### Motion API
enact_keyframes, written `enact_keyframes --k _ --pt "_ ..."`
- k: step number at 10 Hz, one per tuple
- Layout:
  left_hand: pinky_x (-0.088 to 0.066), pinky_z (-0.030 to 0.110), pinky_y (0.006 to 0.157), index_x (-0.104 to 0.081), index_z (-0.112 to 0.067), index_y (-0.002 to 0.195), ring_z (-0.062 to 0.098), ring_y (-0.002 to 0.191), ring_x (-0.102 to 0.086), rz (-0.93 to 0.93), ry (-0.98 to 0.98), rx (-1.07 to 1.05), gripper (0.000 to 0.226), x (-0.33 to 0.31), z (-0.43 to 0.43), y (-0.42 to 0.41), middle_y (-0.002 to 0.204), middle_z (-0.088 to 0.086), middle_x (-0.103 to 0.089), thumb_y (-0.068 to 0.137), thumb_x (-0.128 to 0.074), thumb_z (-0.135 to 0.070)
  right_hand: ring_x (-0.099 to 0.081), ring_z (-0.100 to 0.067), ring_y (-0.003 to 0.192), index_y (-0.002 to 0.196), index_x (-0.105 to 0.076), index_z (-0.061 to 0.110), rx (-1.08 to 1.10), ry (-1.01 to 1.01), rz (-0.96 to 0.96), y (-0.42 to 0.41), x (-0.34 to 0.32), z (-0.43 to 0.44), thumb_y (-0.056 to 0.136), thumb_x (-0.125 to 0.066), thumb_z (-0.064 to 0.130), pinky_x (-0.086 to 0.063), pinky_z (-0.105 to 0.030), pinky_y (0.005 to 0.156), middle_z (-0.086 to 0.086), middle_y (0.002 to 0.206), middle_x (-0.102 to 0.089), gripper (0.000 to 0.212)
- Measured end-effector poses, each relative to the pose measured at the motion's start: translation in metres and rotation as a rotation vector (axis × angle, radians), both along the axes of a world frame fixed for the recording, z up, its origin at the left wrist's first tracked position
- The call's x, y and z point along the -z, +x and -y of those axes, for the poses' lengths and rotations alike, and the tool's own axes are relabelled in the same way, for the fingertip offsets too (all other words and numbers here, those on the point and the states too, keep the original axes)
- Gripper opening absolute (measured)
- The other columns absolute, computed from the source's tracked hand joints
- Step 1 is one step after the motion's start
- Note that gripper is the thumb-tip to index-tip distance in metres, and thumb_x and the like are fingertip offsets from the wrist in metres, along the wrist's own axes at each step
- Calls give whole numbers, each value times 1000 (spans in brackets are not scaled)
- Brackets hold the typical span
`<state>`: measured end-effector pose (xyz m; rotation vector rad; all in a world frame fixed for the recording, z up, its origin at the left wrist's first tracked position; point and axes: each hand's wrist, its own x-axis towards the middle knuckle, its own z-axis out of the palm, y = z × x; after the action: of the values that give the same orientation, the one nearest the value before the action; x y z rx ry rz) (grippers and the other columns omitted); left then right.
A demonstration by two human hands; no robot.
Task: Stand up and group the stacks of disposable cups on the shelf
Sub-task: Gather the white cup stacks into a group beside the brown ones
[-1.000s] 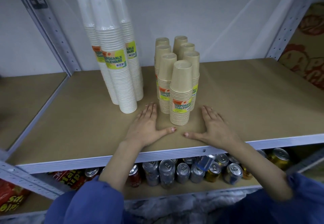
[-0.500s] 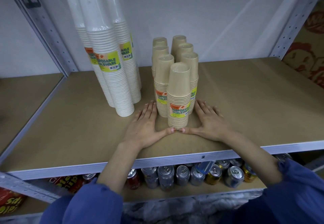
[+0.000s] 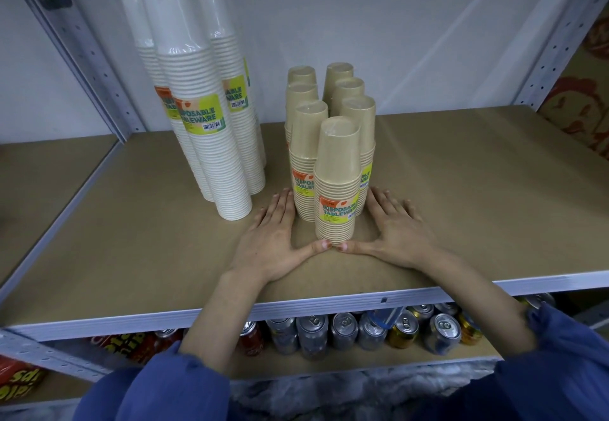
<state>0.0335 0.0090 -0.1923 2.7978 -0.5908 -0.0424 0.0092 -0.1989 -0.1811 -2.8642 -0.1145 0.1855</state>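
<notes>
Several wrapped stacks of tan cups (image 3: 336, 170) stand upright in a tight cluster on the brown shelf board (image 3: 461, 196). To their left stand three tall stacks of white cups (image 3: 211, 130), also upright and grouped. My left hand (image 3: 270, 242) lies flat on the board, fingers straight along the left side of the tan cluster. My right hand (image 3: 395, 233) lies flat along its right side. Both thumbs point inward and nearly meet at the base of the front tan stack.
Grey metal uprights (image 3: 82, 58) frame the shelf on both sides, with a white wall behind. The shelf's pale front edge (image 3: 329, 302) runs under my forearms. Drink cans (image 3: 342, 331) line the lower shelf, and red snack bags (image 3: 19, 381) sit at the lower left.
Both hands slid inward and forward from apart on the board until they frame the tan cluster, thumbs now almost touching. The front tan stack sits closer to the others.
</notes>
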Motion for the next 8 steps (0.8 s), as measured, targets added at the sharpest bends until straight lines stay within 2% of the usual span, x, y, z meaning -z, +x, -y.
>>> enact_keyframes --k 8 --pt "2 30 116 10 -13 143 11 143 8 -16 -2 -11 100 -2 0 -1 156 2 7 76 -35 -72 5 -14 143 144 9 22 1 3 5 0 0 0 41 -19 89 4 -40 114 -2 156 5 126"
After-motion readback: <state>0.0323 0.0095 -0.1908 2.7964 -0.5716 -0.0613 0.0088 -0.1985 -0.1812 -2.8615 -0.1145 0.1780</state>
